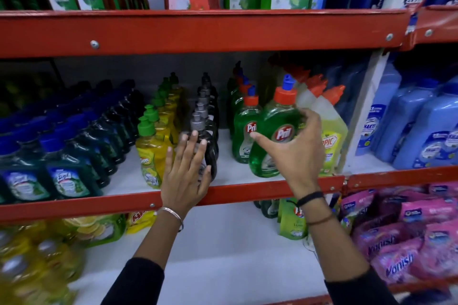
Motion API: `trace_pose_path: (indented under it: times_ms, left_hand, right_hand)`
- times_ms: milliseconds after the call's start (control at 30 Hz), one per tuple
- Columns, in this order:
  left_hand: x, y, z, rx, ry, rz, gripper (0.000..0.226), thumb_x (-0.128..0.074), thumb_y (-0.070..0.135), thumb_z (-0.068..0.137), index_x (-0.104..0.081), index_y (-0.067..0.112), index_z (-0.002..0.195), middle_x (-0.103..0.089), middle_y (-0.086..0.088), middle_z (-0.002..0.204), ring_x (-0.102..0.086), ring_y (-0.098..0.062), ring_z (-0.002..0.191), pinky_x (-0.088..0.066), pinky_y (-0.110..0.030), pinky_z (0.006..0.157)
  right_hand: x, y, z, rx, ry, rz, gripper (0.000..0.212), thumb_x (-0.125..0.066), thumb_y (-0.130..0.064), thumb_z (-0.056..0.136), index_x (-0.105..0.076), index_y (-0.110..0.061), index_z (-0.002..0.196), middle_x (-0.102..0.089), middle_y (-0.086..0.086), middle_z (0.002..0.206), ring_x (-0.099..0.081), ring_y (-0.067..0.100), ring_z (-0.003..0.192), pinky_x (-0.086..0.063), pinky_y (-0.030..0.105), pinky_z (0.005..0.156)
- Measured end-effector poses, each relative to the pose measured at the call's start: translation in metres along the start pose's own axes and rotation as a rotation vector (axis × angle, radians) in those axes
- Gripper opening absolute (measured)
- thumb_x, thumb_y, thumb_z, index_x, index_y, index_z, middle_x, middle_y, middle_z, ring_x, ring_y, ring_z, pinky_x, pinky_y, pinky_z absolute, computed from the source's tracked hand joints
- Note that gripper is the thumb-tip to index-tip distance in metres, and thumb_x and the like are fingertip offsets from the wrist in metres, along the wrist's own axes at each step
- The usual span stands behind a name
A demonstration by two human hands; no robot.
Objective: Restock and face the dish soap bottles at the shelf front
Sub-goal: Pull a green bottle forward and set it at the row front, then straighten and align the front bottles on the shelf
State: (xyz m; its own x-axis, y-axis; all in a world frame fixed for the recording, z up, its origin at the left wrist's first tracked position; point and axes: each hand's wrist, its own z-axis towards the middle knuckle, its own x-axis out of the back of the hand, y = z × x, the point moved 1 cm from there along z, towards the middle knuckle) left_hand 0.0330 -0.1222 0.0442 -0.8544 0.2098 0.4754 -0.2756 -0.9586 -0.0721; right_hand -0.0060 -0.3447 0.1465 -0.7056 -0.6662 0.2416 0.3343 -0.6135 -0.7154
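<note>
On the middle shelf stand rows of dish soap. A large green Pril bottle with an orange cap and blue tip is at the shelf front, and my right hand curls around its right side with thumb and fingers on it. A smaller green Pril bottle heads a row just left of it. My left hand lies flat with spread fingers against the front of a black bottle with a grey cap, which leads its own row. Yellow bottles with green caps stand left of that.
Dark teal bottles with blue caps fill the left of the shelf. Yellow Harpic bottles stand right of the big Pril bottle, blue jugs beyond an upright. Red shelf beams run above and below. Pink Vanish pouches lie lower right.
</note>
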Motion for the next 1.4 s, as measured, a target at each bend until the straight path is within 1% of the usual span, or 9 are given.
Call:
trace_pose_path:
  times_ms: [400,500,633,767,933,1133,1233,1333,1400]
  left_hand:
    - [0.001,-0.003,-0.004,0.007,0.006,-0.138,0.058,-0.037,0.031,0.097,-0.019,0.019,0.151,-0.014,-0.004,0.161,-0.007,-0.020,0.150,-0.002,-0.043,0.122]
    - [0.006,0.003,-0.003,0.041,0.064,-0.307,0.055,-0.039,0.028,0.097,-0.022,0.018,0.148,-0.001,0.007,0.163,-0.006,-0.021,0.150,-0.007,-0.046,0.121]
    - [0.014,0.036,-0.001,-0.004,0.007,-0.647,0.049,-0.038,0.025,0.098,-0.029,0.010,0.144,-0.021,-0.003,0.158,-0.020,-0.019,0.147,-0.023,-0.041,0.119]
    - [0.015,0.088,0.001,0.244,-0.333,-0.911,0.059,-0.033,0.048,0.096,-0.013,0.029,0.149,-0.009,0.004,0.161,-0.005,-0.005,0.148,-0.012,-0.023,0.120]
    - [0.016,0.102,0.025,0.656,-0.428,-1.025,0.091,-0.011,0.086,0.075,0.002,0.037,0.150,-0.002,0.027,0.149,0.007,0.031,0.124,-0.003,-0.012,0.110]
    - [0.019,0.100,0.033,0.563,-0.409,-1.049,0.080,-0.005,0.089,0.073,0.001,0.051,0.142,0.000,0.048,0.138,0.000,0.031,0.127,-0.009,-0.013,0.110]
    - [0.020,0.095,0.034,0.602,-0.426,-1.109,0.090,-0.005,0.093,0.068,-0.002,0.049,0.146,-0.005,0.039,0.148,-0.010,0.015,0.138,-0.015,-0.020,0.115]
    - [0.021,0.091,0.036,0.633,-0.468,-1.152,0.100,-0.005,0.097,0.061,-0.005,0.047,0.148,-0.012,0.030,0.148,-0.016,0.009,0.135,-0.018,0.002,0.102]
    - [0.023,0.089,0.040,0.638,-0.492,-1.171,0.096,-0.004,0.097,0.060,-0.005,0.051,0.145,-0.014,0.031,0.145,-0.018,0.008,0.132,-0.019,0.002,0.098]
  right_hand:
    - [-0.056,0.014,-0.015,-0.064,-0.143,-0.154,0.097,-0.079,-0.064,0.052,-0.038,-0.015,0.125,-0.054,0.009,0.126,-0.059,0.029,0.108,-0.052,0.039,0.078]
    - [-0.053,0.021,-0.021,-0.034,-0.161,-0.141,0.094,-0.067,-0.071,0.061,-0.038,-0.013,0.129,-0.052,0.009,0.128,-0.059,0.026,0.108,-0.054,0.040,0.075]
    - [-0.042,0.036,-0.023,-0.188,-0.261,0.220,0.077,-0.034,-0.073,0.079,-0.042,-0.017,0.131,-0.052,-0.001,0.129,-0.054,0.017,0.115,-0.050,0.038,0.088]
    - [-0.033,0.057,-0.028,-0.399,-0.417,0.451,0.077,-0.024,-0.078,0.078,-0.042,-0.031,0.136,-0.045,-0.003,0.144,-0.042,0.012,0.130,-0.034,0.044,0.112]
    - [-0.023,0.059,-0.022,-0.414,-0.524,0.531,0.050,-0.027,-0.073,0.080,-0.052,-0.046,0.115,-0.051,0.001,0.138,-0.049,0.019,0.126,-0.040,0.042,0.107]
    - [-0.024,0.057,-0.022,-0.392,-0.550,0.535,0.069,-0.025,-0.061,0.084,-0.049,-0.018,0.133,-0.051,0.011,0.140,-0.051,0.016,0.118,-0.044,0.038,0.101]
    - [-0.025,0.058,-0.022,-0.402,-0.527,0.548,0.062,-0.024,-0.054,0.092,-0.050,-0.015,0.132,-0.052,0.012,0.138,-0.050,0.015,0.115,-0.045,0.038,0.100]
    - [-0.025,0.058,-0.024,-0.394,-0.517,0.546,0.061,-0.025,-0.054,0.092,-0.051,-0.015,0.131,-0.052,0.010,0.139,-0.050,0.016,0.121,-0.044,0.040,0.103]
    - [-0.024,0.059,-0.025,-0.401,-0.508,0.540,0.069,-0.026,-0.061,0.086,-0.052,-0.016,0.130,-0.051,0.009,0.140,-0.049,0.020,0.126,-0.042,0.045,0.106]
